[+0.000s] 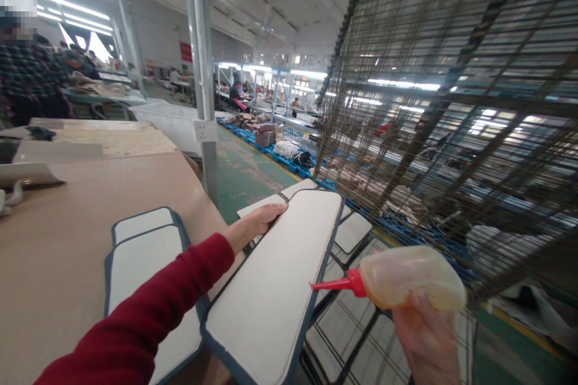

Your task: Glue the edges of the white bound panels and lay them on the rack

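My left hand (257,221), in a dark red sleeve, grips the far left edge of a long white panel (275,283) with a dark blue border. The panel is tilted in front of me. In my right hand (427,331) is a squeeze bottle (410,274) of translucent plastic, with some amber liquid inside. Its red nozzle (336,284) points left, the tip at the panel's right border; whether it touches I cannot tell. Similar bordered panels (147,264) lie overlapping on the table to the left, partly hidden by my sleeve.
A brown-topped table (67,210) stretches along the left. Tall wire mesh racks (406,72) lean on the right, and more white panels (354,231) lie on a wire rack below. A metal post (201,72) stands ahead. Another person (29,72) stands at far left.
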Action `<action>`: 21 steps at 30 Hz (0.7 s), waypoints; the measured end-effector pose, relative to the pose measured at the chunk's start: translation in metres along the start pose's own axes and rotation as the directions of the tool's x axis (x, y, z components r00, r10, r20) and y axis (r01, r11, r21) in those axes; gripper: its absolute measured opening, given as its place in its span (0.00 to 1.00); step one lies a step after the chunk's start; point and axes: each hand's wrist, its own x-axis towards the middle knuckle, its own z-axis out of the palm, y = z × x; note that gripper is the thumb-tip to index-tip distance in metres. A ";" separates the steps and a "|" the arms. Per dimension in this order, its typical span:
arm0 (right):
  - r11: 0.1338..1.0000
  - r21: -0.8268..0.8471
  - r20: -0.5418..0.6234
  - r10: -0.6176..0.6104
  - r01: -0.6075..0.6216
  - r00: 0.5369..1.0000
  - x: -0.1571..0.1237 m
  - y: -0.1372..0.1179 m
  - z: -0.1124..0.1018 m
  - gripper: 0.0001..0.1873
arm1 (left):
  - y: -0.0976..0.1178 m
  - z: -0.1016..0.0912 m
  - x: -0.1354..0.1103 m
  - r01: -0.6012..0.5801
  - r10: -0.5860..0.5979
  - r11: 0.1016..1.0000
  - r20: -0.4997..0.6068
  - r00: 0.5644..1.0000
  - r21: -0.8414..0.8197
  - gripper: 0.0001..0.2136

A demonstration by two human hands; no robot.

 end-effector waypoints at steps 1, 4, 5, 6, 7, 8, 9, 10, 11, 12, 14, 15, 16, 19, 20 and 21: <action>1.000 -0.006 -0.002 -0.003 0.003 1.000 -0.001 0.000 -0.001 0.34 | 0.001 0.000 0.001 -0.001 0.001 1.000 -0.003 1.000 -0.002 0.06; 1.000 -0.020 0.002 -0.010 0.010 1.000 -0.005 0.000 -0.004 0.33 | 0.004 0.000 0.005 0.003 -0.003 1.000 -0.002 1.000 0.000 0.08; 1.000 -0.024 0.007 -0.018 0.018 1.000 -0.006 0.000 -0.004 0.32 | 0.005 0.000 0.006 0.004 -0.004 1.000 -0.002 1.000 0.000 0.09; 0.999 -0.031 0.017 -0.027 0.027 0.999 -0.007 0.000 -0.004 0.31 | 0.006 0.000 0.007 0.004 -0.004 1.000 -0.001 1.000 -0.003 0.09; 0.999 -0.041 0.030 -0.034 0.035 0.999 -0.007 0.000 -0.005 0.30 | 0.007 0.000 0.009 0.002 -0.002 1.000 0.000 1.000 -0.007 0.09; 0.998 -0.053 0.038 -0.045 0.047 0.998 -0.007 0.000 -0.004 0.30 | 0.008 0.000 0.010 0.000 0.000 1.000 0.001 1.000 -0.012 0.09; 0.997 -0.055 0.047 -0.053 0.056 0.997 -0.008 0.000 -0.004 0.30 | 0.009 0.000 0.011 -0.003 0.003 1.000 0.003 1.000 -0.018 0.09; 0.997 -0.053 0.053 -0.054 0.057 0.997 -0.008 -0.001 -0.004 0.30 | 0.010 -0.001 0.012 -0.006 0.006 1.000 0.004 1.000 -0.023 0.09; 0.998 -0.046 0.058 -0.050 0.052 0.997 -0.008 -0.001 -0.004 0.31 | 0.011 -0.001 0.013 -0.010 0.010 1.000 0.006 1.000 -0.028 0.09; 0.998 -0.038 0.063 -0.040 0.043 0.997 -0.008 -0.002 -0.004 0.31 | 0.011 -0.001 0.014 -0.014 0.014 0.999 0.007 1.000 -0.032 0.10; 0.999 -0.037 0.076 -0.020 0.022 0.997 -0.009 -0.003 -0.005 0.31 | 0.012 -0.002 0.016 -0.022 0.022 0.999 0.012 1.000 -0.042 0.11; 0.999 -0.045 0.084 -0.012 0.016 0.996 -0.009 -0.004 -0.005 0.30 | 0.012 -0.002 0.017 -0.025 0.025 0.999 0.015 1.000 -0.047 0.11; 0.998 -0.053 0.087 -0.013 0.018 0.996 -0.010 -0.005 -0.005 0.30 | 0.012 -0.003 0.018 -0.026 0.027 0.998 0.018 0.999 -0.052 0.12; 0.997 -0.064 0.060 -0.034 0.038 0.998 -0.013 -0.008 -0.003 0.32 | 0.012 -0.004 0.019 -0.025 0.026 0.998 0.022 0.999 -0.064 0.12; 0.997 -0.066 0.039 -0.035 0.037 0.999 -0.014 -0.009 -0.002 0.34 | 0.012 -0.005 0.019 -0.023 0.025 0.997 0.020 0.999 -0.067 0.13; 0.997 -0.076 0.015 -0.029 0.030 0.999 -0.015 -0.009 -0.002 0.36 | 0.012 -0.005 0.019 -0.022 0.023 0.997 0.019 1.000 -0.071 0.13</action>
